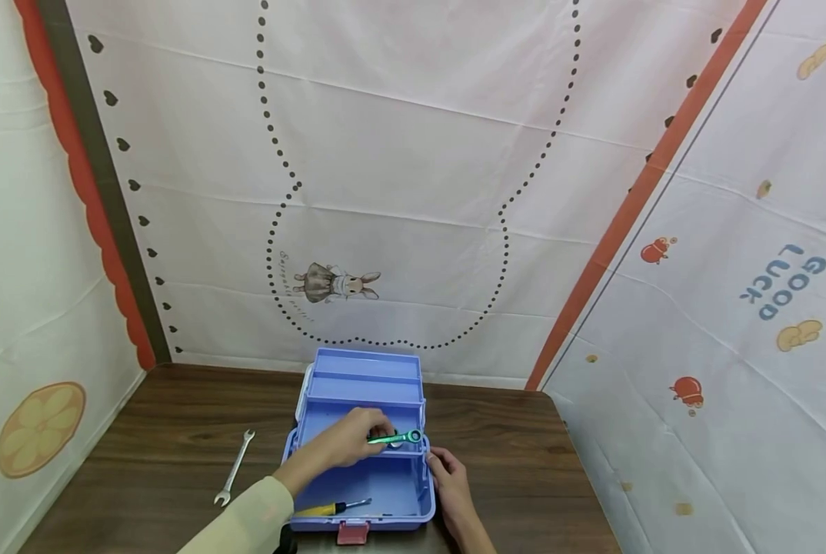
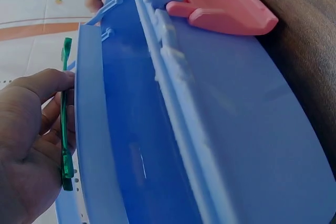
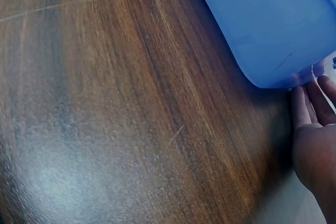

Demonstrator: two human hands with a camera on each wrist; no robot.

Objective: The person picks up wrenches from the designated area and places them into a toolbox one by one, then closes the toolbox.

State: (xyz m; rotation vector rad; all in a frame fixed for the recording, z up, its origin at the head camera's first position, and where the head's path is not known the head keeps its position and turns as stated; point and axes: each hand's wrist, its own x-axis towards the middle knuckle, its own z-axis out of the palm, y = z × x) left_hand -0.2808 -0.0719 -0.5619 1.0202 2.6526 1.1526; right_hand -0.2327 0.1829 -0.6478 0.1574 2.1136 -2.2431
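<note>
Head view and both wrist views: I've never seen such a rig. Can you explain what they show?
There is no machine here, just a person's two bare hands. The head picture comes from a camera worn on the head, looking forward and down; the other two come from cameras on each wrist. On the brown table stands an open blue toolbox, with a yellow-handled tool lying inside near its front wall. A silver wrench lies on the table, left of the toolbox. The left hand holds a green wrench over the toolbox; the right hand touches the toolbox's right side.
</note>
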